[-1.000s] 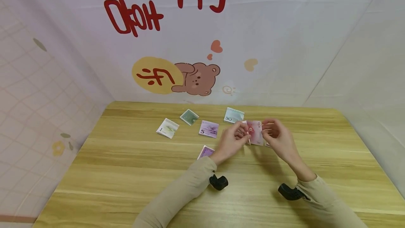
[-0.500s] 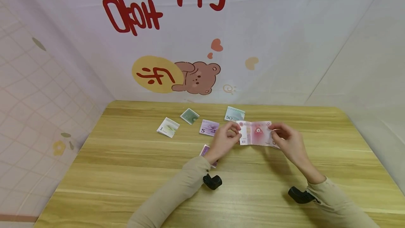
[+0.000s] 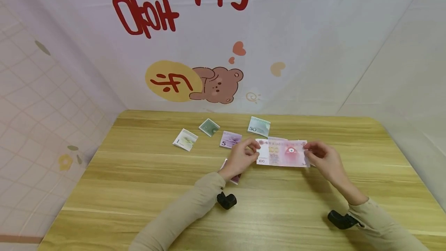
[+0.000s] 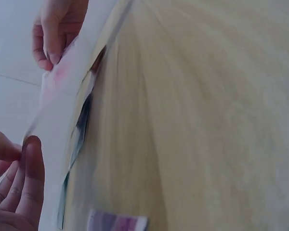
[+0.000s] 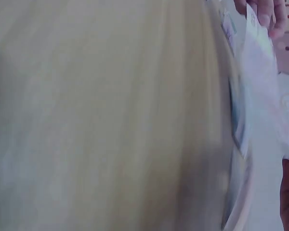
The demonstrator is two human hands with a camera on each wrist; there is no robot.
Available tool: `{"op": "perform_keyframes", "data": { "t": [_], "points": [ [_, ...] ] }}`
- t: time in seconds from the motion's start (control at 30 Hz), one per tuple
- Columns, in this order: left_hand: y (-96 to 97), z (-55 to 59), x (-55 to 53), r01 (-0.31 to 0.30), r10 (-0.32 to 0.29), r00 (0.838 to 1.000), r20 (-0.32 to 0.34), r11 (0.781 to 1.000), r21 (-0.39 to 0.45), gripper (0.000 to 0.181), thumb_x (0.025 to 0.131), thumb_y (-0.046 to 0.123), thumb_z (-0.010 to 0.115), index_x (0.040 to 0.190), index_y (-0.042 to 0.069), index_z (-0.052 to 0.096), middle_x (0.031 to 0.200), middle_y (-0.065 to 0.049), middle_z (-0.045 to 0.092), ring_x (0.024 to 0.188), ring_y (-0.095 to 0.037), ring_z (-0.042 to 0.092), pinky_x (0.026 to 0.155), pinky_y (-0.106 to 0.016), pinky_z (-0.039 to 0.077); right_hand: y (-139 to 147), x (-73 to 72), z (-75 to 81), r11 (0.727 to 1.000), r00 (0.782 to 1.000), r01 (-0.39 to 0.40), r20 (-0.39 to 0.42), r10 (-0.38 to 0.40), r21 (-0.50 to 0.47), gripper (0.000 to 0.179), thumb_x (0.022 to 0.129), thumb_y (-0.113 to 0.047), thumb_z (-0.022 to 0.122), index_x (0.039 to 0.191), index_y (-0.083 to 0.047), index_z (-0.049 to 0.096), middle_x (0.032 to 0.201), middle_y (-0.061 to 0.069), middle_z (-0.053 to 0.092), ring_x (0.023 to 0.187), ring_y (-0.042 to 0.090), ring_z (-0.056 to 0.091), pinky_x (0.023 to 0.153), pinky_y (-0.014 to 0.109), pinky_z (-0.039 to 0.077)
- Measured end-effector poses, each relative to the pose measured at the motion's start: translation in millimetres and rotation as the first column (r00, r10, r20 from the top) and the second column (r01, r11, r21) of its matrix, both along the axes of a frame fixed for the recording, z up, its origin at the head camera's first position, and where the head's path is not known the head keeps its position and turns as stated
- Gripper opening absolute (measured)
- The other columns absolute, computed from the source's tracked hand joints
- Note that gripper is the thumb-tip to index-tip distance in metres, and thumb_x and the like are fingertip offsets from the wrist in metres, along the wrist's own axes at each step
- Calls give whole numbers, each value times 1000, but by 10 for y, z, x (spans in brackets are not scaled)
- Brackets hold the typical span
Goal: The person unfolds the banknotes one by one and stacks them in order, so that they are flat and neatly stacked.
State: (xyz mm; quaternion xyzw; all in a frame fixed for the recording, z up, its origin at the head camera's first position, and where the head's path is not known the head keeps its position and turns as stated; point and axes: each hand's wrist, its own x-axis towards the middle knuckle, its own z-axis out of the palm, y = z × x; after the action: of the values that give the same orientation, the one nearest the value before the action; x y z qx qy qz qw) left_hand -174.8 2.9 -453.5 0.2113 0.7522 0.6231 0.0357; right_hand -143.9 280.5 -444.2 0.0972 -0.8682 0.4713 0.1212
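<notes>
A pink 100 banknote (image 3: pixel 283 153) is stretched out nearly flat between my two hands, above the table. My left hand (image 3: pixel 241 158) pinches its left end between thumb and fingers. At the opposite end, my right hand (image 3: pixel 326 162) pinches the right edge. The wrist views show the same note (image 5: pixel 260 67) lifted off the tabletop. Behind it, part of another pinkish note (image 3: pixel 277 139) peeks out, mostly hidden. A purple note (image 3: pixel 236 179) lies partly covered by my left wrist.
Folded notes lie on the wooden table (image 3: pixel 139 189): a 1 note (image 3: pixel 185 140), a green 2 note (image 3: pixel 209 127), a purple 5 note (image 3: pixel 230 138) and a 50 note (image 3: pixel 259 126). A printed cloth (image 3: pixel 306 42) hangs behind the table's far edge.
The 100 note has gone from folded to spread out as my hands moved apart, left hand leftward and right hand rightward. Both hands also came slightly nearer to me.
</notes>
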Motion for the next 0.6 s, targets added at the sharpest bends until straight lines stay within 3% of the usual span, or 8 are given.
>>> {"op": "perform_keyframes", "data": {
  "t": [0.13,0.33,0.6],
  "points": [
    [-36,-18,-16,17,-17,1000,2,1000,-25,16,82,-11,62,97,-4,62,84,-16,61,61,-20,62,54,-21,51,40,37,-34,1000,1000,-13,9,13,7,14,84,12,65,98,8,64,92,23,66,77,2,61,66,11,49],
    [-72,-12,2,25,-26,1000,-3,997,-75,15,83,-10,64,95,-2,63,85,-14,64,64,-10,60,57,-22,52,71,60,-109,999,999,-39,37,40,-27,17,83,14,64,100,10,65,92,23,66,79,14,65,66,12,49],
    [-110,-11,88,54,-47,993,106,996,-66,10,83,-12,64,91,-6,63,78,-11,63,58,-28,65,56,-37,57,86,117,-157,996,992,-66,102,72,-58,13,84,12,65,98,12,64,87,23,65,75,5,61,64,14,50]
  ]
}}
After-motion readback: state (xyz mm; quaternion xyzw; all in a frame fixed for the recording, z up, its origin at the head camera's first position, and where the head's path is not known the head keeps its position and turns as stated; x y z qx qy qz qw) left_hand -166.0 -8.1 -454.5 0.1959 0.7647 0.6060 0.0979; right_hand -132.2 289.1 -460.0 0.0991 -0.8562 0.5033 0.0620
